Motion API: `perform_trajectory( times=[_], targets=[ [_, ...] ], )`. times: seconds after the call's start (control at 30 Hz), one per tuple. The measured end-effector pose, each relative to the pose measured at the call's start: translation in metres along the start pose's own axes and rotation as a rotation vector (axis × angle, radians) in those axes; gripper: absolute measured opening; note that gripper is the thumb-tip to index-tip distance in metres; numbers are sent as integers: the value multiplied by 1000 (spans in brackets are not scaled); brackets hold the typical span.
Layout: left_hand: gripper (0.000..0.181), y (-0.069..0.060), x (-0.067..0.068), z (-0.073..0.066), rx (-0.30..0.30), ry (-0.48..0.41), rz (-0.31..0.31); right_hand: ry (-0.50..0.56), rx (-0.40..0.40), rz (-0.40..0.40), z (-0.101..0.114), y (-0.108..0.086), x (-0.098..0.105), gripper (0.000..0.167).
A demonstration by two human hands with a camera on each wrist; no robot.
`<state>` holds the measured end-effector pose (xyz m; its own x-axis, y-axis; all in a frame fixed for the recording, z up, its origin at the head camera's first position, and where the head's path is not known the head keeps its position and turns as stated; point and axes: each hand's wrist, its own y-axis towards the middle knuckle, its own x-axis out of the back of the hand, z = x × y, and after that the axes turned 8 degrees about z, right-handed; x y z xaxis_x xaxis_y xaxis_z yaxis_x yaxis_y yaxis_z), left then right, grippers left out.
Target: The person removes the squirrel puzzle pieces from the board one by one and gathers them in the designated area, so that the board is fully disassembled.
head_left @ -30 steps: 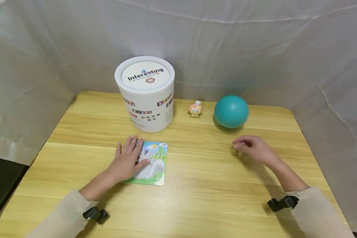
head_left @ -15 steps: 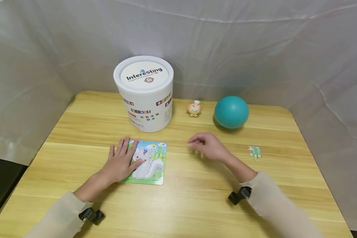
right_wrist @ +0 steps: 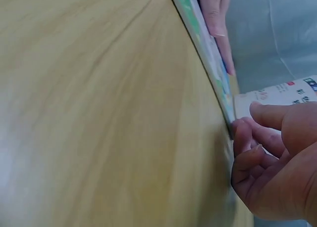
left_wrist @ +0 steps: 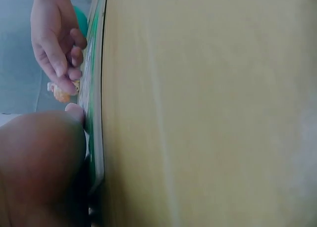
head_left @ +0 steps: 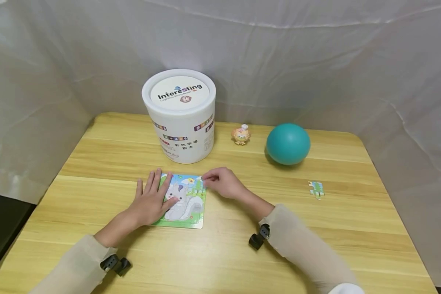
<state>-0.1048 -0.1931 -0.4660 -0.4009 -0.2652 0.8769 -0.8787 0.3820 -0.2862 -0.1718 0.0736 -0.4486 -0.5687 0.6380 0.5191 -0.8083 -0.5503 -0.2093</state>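
Head view: the left hand (head_left: 147, 206) lies flat, fingers extended, on the left part of the square, flat puzzle picturing a grey animal (head_left: 178, 210). A small blue-and-green puzzle section (head_left: 317, 188) lies well apart. The white cylindrical tub (head_left: 183, 126) reads "Interesting", "36" and "2+4=6". Left wrist view: the right hand (left_wrist: 53, 46) has bent fingers. Right wrist view: these meet the puzzle's corner; any pinch cannot be confirmed. Careless sideways force could dislodge pieces.

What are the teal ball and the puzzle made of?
Teal ball: perhaps rubber or plastic, smooth with a satin sheen; a soft highlight shows.
Puzzle: maybe cardboard or thin wood, printed; edge-on it looks flat and stiff, core unclear.
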Motion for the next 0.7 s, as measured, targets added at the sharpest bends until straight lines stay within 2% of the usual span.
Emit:
perform_trajectory(
  times=[0.33,0.7],
  targets=[
    [83,5,-5,6,15,6,20,-62,-25,-21,9,11,-14,13],
    [84,2,-6,6,-18,0,-18,-129,-70,-33,18,13,-25,7]
  ],
)
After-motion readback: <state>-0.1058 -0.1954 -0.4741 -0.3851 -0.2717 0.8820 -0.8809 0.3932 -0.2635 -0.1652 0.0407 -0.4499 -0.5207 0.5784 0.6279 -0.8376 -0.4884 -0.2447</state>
